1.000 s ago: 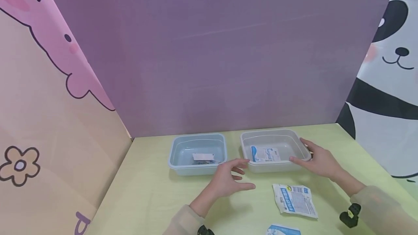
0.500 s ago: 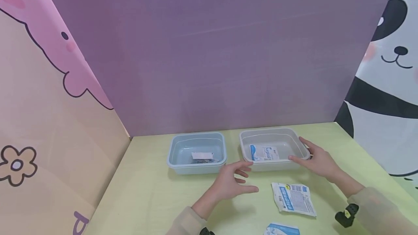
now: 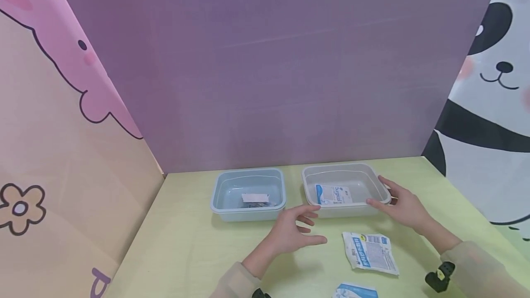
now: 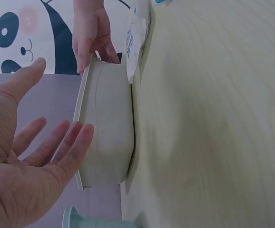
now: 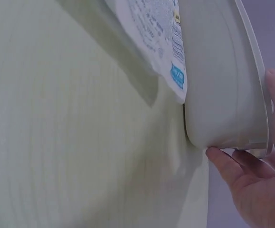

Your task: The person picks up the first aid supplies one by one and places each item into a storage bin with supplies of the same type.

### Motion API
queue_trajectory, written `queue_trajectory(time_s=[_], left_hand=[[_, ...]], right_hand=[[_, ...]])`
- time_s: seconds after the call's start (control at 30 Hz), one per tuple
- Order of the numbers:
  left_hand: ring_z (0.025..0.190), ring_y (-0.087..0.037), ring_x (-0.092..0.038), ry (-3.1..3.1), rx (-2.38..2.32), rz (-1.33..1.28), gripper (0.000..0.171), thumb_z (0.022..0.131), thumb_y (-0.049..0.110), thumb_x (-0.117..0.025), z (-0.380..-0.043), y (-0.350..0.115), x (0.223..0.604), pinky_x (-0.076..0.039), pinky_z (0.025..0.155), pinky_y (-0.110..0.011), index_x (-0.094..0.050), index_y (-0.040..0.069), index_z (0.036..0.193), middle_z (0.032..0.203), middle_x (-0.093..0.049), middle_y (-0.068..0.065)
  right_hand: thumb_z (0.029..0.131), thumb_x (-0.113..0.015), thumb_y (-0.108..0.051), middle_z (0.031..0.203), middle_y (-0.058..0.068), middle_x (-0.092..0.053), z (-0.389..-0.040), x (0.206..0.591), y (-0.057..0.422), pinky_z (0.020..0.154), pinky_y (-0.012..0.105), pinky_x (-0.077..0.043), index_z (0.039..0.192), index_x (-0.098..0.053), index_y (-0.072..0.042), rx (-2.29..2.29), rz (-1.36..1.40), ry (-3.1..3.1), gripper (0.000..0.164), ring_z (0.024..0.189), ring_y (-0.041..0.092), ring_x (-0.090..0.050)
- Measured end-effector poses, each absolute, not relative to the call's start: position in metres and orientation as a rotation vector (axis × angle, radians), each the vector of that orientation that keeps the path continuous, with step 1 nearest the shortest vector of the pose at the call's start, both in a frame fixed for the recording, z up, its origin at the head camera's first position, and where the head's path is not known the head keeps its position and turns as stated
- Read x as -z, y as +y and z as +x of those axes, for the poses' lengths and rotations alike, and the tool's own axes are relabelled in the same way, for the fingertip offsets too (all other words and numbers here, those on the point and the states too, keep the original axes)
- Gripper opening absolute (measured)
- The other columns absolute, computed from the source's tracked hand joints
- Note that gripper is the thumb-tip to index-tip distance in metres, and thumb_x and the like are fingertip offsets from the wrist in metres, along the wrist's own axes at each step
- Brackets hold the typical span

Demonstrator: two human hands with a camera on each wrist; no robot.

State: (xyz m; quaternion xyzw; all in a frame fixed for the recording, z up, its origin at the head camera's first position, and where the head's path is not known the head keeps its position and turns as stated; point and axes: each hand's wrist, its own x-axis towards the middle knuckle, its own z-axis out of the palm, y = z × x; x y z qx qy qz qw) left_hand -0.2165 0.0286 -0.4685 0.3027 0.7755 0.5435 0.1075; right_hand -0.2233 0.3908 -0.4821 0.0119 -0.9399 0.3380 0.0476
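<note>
On the table's right side stands a light grey plastic bin (image 3: 352,210); a white and blue packet printed "Surgical" (image 3: 336,194) lies inside. My right hand (image 3: 402,207) grips the bin's right end, thumb over the rim and fingers against the outer wall, as the right wrist view (image 5: 261,194) shows. Near the bin's front left corner my left hand (image 3: 287,232) hovers with spread, relaxed fingers and holds nothing. A white and blue sealed packet (image 3: 371,253) lies in front of the bin.
Left of the grey bin stands a pale blue bin (image 3: 248,215) holding a small pack with a white label (image 3: 255,197). Another blue and white packet (image 3: 355,291) is cut off by the bottom edge. A purple panel (image 3: 269,68) rises behind the table.
My left hand has shifted slightly right, then stayed still. The right hand keeps its grip on the grey bin. The head view has shifted a little.
</note>
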Motion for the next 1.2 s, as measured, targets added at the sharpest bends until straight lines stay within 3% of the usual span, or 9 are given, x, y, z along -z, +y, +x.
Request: queue_trajectory(time_s=[0.13, 0.4, 0.63, 0.8, 1.2], left_hand=[[0.104, -0.001, -0.070, 2.283, -1.598, 0.885, 0.069, 0.082, 0.017, -0.094, -0.217, 0.029, 0.470, -0.060, 0.085, -0.018, -0.066, 0.018, 0.144, 0.131, -0.074, -0.004], [0.113, -0.025, -0.075, 2.269, -1.593, 0.896, 0.069, 0.081, 0.016, -0.094, -0.215, 0.032, 0.473, -0.061, 0.087, -0.021, -0.066, 0.017, 0.144, 0.129, -0.075, -0.005], [0.111, -0.019, -0.074, 2.251, -1.581, 0.887, 0.068, 0.079, 0.017, -0.095, -0.211, 0.035, 0.473, -0.060, 0.087, -0.019, -0.068, 0.018, 0.142, 0.125, -0.076, 0.000], [0.112, -0.021, -0.074, 2.240, -1.576, 0.895, 0.068, 0.079, 0.016, -0.096, -0.209, 0.037, 0.473, -0.060, 0.087, -0.017, -0.068, 0.019, 0.141, 0.126, -0.076, 0.000], [0.112, -0.010, -0.073, 2.231, -1.447, 0.983, 0.066, 0.081, 0.016, -0.095, -0.200, 0.044, 0.473, -0.059, 0.089, -0.018, -0.068, 0.017, 0.141, 0.133, -0.074, -0.009]], right_hand=[[0.099, -0.072, -0.053, 0.159, 0.040, -0.041, -0.223, 0.485, 0.392, 0.103, 0.064, -0.055, 0.167, -0.024, 0.000, -1.033, 0.022, -2.864, 0.099, 0.136, 0.060, -0.053], [0.098, -0.073, -0.052, 0.157, 0.040, -0.044, -0.224, 0.487, 0.394, 0.101, 0.062, -0.056, 0.167, -0.027, -0.001, -1.002, 0.041, -2.853, 0.097, 0.134, 0.059, -0.056], [0.099, -0.073, -0.052, 0.157, 0.040, -0.044, -0.224, 0.487, 0.395, 0.101, 0.062, -0.057, 0.167, -0.027, -0.001, -0.995, 0.040, -2.861, 0.097, 0.133, 0.058, -0.058], [0.098, -0.074, -0.051, 0.155, 0.040, -0.046, -0.225, 0.485, 0.394, 0.100, 0.061, -0.058, 0.166, -0.028, 0.001, -0.994, 0.050, -2.853, 0.097, 0.130, 0.057, -0.061], [0.098, -0.073, -0.052, 0.157, 0.041, -0.043, -0.224, 0.481, 0.393, 0.102, 0.064, -0.055, 0.166, -0.026, 0.002, -1.001, 0.042, -2.876, 0.099, 0.136, 0.060, -0.053]])
